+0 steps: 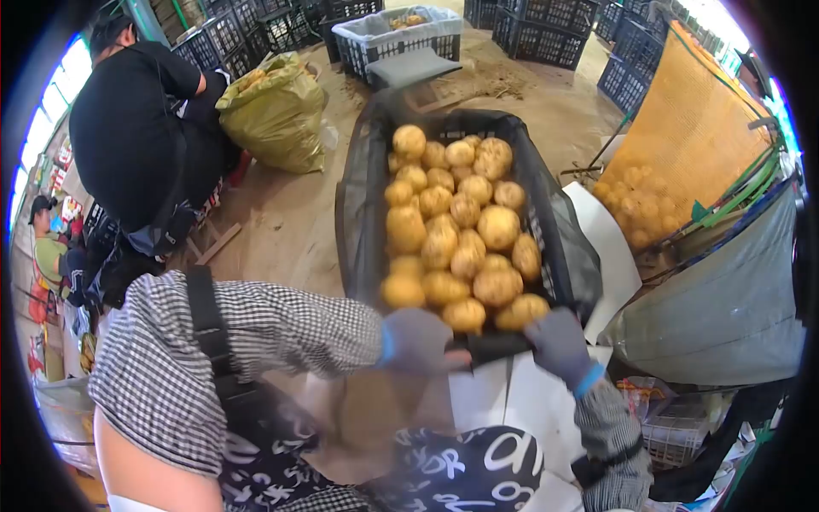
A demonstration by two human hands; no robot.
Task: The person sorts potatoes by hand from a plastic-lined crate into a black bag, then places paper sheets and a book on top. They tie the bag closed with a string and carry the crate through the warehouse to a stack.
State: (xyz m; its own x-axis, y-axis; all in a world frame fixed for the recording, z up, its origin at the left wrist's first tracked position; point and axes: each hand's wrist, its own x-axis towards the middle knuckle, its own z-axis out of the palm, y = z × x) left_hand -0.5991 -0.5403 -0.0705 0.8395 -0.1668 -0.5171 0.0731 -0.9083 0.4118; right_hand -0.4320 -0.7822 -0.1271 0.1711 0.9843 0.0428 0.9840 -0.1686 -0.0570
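Note:
A black crate [559, 247] lined with dark mesh cloth stands in front of me, piled with several yellow potatoes [465, 209], some with soil on them. My left hand [416, 341], in a grey glove with a blue cuff, is at the crate's near left edge. It is smeared by motion, and a small reddish thing at its fingertips cannot be made out. At the near right corner, my right hand [559, 346], gloved likewise, has its fingers bent over the rim, close against a potato [522, 312]. White sheets [486, 392] lie below the hands.
Left, a person in black [136, 136] sits bent beside a full yellow-green sack [277, 111]; another person [47, 247] is further off. An orange mesh sheet [682, 119] with potatoes behind it hangs right. A lined crate [397, 43] and stacked black crates [546, 38] stand behind.

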